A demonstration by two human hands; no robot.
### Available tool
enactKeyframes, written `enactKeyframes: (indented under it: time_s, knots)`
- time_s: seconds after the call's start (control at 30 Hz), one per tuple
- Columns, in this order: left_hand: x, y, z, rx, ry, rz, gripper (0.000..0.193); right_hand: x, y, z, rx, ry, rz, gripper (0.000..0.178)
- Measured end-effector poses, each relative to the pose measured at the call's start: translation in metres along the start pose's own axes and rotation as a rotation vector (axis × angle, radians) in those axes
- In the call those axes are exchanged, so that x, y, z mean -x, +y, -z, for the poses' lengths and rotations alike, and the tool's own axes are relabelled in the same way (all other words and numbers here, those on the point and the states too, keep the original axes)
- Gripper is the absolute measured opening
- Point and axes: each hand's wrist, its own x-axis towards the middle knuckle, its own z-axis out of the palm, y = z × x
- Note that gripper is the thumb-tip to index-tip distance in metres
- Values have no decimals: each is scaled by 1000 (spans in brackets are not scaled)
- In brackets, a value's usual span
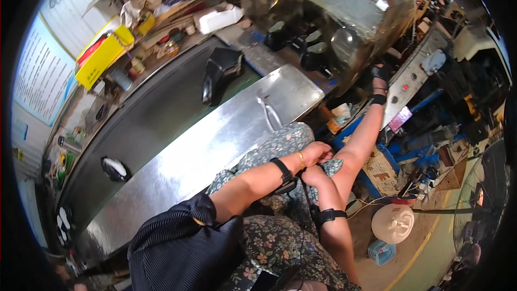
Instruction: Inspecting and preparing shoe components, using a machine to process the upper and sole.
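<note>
Floral skirt [280, 145] bunched at my knee.
Left hand [319, 152] pinches it, right hand [314, 175] pressed shut (cable [305, 196] might snag).

Glossy brushed-metal table [215, 145], matt floral cloth dress [280, 145].

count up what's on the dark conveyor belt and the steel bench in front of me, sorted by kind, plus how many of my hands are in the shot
Tall black boot upper on the belt: 1
Black shoe pieces with white lining on the belt: 2
Metal handle on the steel bench: 1
Hands, left hand and right hand, on the floral fabric: 2
Total: 6
</note>
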Motion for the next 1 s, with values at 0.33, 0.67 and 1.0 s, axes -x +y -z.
enactKeyframes:
  time_s: [0.33, 0.67, 1.0]
  knots:
    - [91, 101, 28, -736, 407, -581, 29, 23, 53, 4, -188, 50, -15, 33]
    - [175, 222, 265, -899, 1156, -513, 77, 20, 48, 11, -263, 92, 65, 31]
    - [271, 188, 163, 20, 327, -514, 47, 13, 59, 16, -833, 365, 172, 16]
